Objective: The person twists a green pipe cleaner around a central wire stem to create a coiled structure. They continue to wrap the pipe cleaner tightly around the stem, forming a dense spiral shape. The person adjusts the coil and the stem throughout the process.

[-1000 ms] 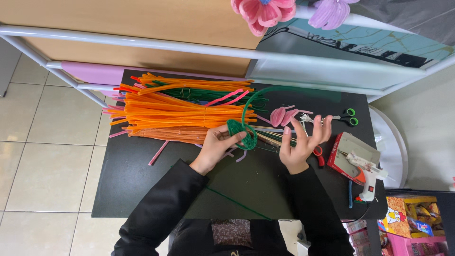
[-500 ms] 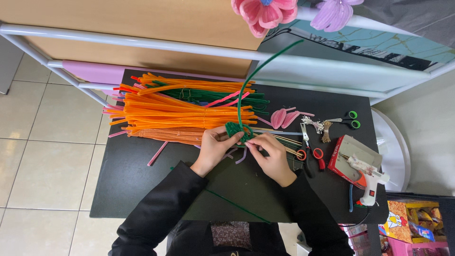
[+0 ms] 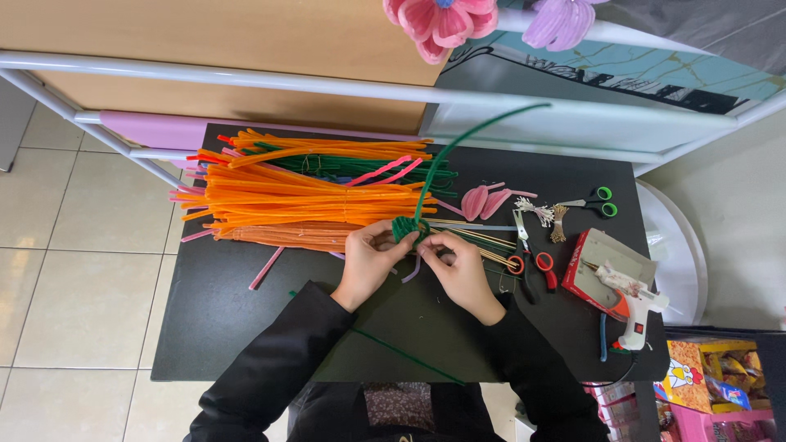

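My left hand and my right hand meet over a black table. Both pinch a green pipe cleaner that is coiled into a small knot between my fingertips. Its long free end arcs up and to the right, away from the table. A pale purple pipe cleaner piece hangs under the knot, between my hands. A big pile of orange pipe cleaners lies just behind my hands, with dark green ones mixed in at the back.
Pink petal shapes, thin wooden sticks, red-handled scissors, green-handled scissors and a glue gun on a box lie to the right. A loose green pipe cleaner crosses the table by my sleeves. A white rail runs behind.
My right hand, spread open beside the knot a second ago, has closed onto the green pipe cleaner. The free green end has swung up and rightward.
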